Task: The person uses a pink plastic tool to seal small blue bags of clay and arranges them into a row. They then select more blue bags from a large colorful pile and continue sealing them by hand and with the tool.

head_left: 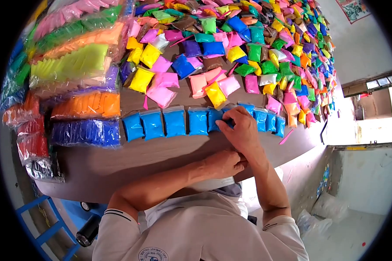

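A row of blue packets (175, 122), small clear bags with blue filling, runs across the near part of the table. My right hand (241, 130) is over the middle of this row, its fingers bent in a pinch at a blue packet (214, 119) and partly covering it. Just below, close to my right wrist, is my left hand (225, 163) with its fingers curled in. Whatever those fingers may hold is hidden. More blue packets (260, 119) continue the row to the right of my right hand.
A big heap of mixed coloured packets (257, 52) covers the far side of the brown table (96, 165). Bundles of same-coloured packets, including orange ones (87, 105) and dark blue ones (86, 132), are stacked at left. A pink stick (286, 137) lies near the right edge.
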The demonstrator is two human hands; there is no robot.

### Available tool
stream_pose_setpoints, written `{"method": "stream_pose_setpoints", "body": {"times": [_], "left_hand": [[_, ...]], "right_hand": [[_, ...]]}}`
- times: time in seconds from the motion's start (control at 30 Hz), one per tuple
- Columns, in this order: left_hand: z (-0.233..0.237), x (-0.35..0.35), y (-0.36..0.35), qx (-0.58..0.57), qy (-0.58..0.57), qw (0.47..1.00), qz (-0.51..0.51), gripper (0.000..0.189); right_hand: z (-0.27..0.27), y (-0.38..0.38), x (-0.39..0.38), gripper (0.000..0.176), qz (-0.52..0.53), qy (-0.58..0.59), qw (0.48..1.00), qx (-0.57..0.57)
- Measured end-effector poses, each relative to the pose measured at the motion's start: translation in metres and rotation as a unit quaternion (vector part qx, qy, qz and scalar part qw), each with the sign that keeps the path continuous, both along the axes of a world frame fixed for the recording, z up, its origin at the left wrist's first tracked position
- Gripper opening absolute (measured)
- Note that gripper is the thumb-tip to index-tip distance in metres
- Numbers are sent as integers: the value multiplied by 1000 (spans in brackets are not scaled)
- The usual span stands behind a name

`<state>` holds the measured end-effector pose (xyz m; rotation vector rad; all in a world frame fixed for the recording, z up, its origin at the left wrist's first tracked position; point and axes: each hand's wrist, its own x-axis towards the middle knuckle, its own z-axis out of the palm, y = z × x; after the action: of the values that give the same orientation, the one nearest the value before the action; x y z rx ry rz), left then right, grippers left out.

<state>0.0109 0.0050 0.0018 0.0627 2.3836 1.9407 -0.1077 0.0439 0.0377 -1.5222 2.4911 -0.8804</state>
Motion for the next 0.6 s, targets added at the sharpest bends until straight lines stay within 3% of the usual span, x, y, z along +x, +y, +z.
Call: {"method": "stream_pose_setpoints", "body": {"times": [0.1,0.2,0.37,0.47,0.6], "left_hand": [[3,3,-1,-9,7,1000,4,25],[-21,6,8,-50,64,996,31,25],[-33,0,12,-114,39,993,-10,20],[-34,-8,15,-140,23,989,-37,21],[-40,-12,12,-158,43,986,-45,27]], "right_hand": [[19,-6,15,24,12,-60,998,21],[33,-14,34,28,121,-20,992,-24],[27,-26,67,49,207,25,976,62],[11,-32,78,50,207,81,970,100],[15,-34,74,51,223,58,967,109]]}}
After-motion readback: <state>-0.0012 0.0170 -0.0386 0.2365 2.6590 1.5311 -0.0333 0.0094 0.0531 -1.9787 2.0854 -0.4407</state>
